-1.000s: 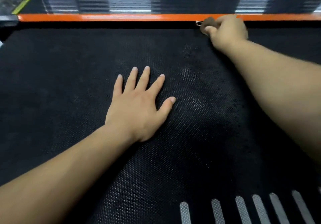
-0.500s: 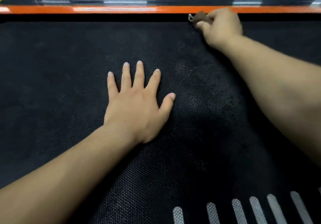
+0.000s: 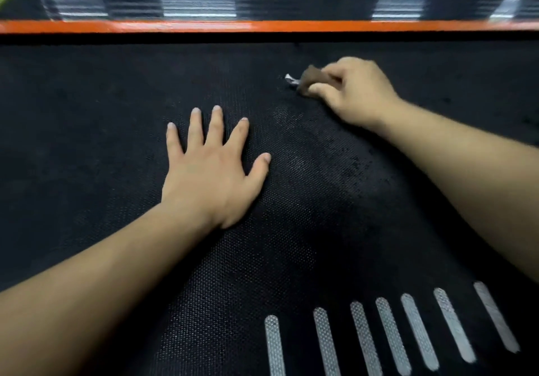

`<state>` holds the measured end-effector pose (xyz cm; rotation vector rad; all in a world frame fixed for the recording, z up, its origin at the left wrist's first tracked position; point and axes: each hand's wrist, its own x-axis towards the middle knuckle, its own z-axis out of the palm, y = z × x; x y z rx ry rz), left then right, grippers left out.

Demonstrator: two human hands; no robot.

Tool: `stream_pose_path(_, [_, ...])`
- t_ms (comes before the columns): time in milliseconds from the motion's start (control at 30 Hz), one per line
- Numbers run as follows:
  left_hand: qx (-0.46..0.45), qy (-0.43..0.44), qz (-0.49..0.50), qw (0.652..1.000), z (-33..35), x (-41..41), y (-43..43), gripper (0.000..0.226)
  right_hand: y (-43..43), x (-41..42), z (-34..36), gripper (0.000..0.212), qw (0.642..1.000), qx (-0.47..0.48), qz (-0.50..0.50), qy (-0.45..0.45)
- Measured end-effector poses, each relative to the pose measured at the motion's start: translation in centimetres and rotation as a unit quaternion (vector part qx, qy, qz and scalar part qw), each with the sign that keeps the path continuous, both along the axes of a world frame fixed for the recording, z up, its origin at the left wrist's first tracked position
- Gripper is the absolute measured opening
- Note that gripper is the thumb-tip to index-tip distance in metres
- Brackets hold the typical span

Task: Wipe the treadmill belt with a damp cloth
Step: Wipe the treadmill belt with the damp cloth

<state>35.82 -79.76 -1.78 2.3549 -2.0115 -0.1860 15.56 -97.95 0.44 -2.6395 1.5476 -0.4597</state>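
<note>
Head view: the right hand [image 3: 354, 91] is gripping a small brown cloth [image 3: 313, 79], with the fingers curled over the wad and the thumb tucked under its near edge, so the hold is tight and narrow. Only the front of the cloth is poking out past the knuckles. A small white tag or scrap [image 3: 290, 79] is sticking out just beyond the grip on its left side; what exactly it is cannot be told. The cloth is pressing down on the black textured treadmill belt [image 3: 87, 113], which is spreading out from the grip in every direction.

Nearer the person and to the left of the grip, well apart from it, the left hand [image 3: 210, 174] is lying flat on the belt, palm down and fingers spread straight, holding nothing. Between the two hands a patch of the belt's weave is catching the light.

Beyond the grip, past a bare band of belt, an orange strip [image 3: 262, 26] is running across the whole frame, and behind it a dark ribbed side rail [image 3: 198, 5] is showing blurred grey reflections. Far on the near side of the grip, a row of white dashes [image 3: 389, 332] is fanning across the belt.
</note>
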Motion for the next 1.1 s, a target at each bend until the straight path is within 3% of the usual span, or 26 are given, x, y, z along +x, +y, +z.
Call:
stream_pose_path(133, [-0.001, 0.000, 0.001, 1.000, 0.0, 0.0, -0.1, 0.076, -2.4, -0.6, 0.6, 0.024, 0.987, -0.017, -0.157, -0.040])
stream_pose_path(200, [-0.004, 0.002, 0.001, 1.000, -0.1, 0.0, -0.1, 0.076, 0.1, 0.6, -0.5, 0.026, 0.994, -0.036, -0.090, -0.046])
stream_pose_path(267, [-0.003, 0.003, 0.001, 1.000, -0.1, 0.0, 0.0, 0.076, 4.8, 0.7, -1.0, 0.032, 0.998, -0.004, 0.029, -0.049])
stream_pose_path(333, [-0.003, 0.000, 0.001, 1.000, -0.2, 0.0, 0.0, 0.076, 5.8, -0.6, -0.7, 0.039, 0.996, 0.021, 0.084, -0.015])
stream_pose_path(400, [-0.004, -0.001, 0.002, 1.000, -0.2, 0.0, 0.0, 0.076, 3.4, -1.7, 0.2, 0.039, 1.000, -0.016, 0.022, -0.006])
stream_pose_path(500, [-0.004, -0.003, 0.002, 1.000, -0.2, 0.0, -0.1, 0.076, 2.0, -2.0, 0.7, 0.032, 0.991, -0.015, -0.119, -0.066])
stream_pose_path(633, [-0.011, 0.001, 0.001, 1.000, -0.2, 0.0, -0.1, 0.075, 11.1, 0.6, -0.9, 0.025, 0.997, 0.003, 0.043, -0.060])
stream_pose_path(700, [-0.013, 0.000, 0.001, 1.000, -0.3, 0.1, 0.0, 0.074, 11.4, -0.4, -0.6, 0.029, 0.997, -0.005, 0.074, -0.025])
stream_pose_path(833, [-0.008, 0.000, 0.002, 1.000, -0.3, 0.1, 0.0, 0.073, 4.8, -2.9, 1.0, 0.032, 0.990, -0.008, -0.135, -0.048])
stream_pose_path(867, [-0.007, 0.001, -0.001, 1.000, -0.3, 0.1, 0.0, 0.073, 5.1, -2.7, 0.9, 0.031, 0.987, -0.005, -0.148, -0.062])
stream_pose_path(1033, [-0.017, 0.001, 0.000, 1.000, -0.3, 0.2, 0.0, 0.072, 15.7, -2.1, -0.6, 0.035, 0.997, 0.021, 0.066, -0.033])
stream_pose_path(1100, [-0.011, 0.001, 0.000, 1.000, -0.3, 0.2, 0.1, 0.072, 14.6, -3.7, 0.0, 0.040, 0.998, -0.004, 0.063, -0.002])
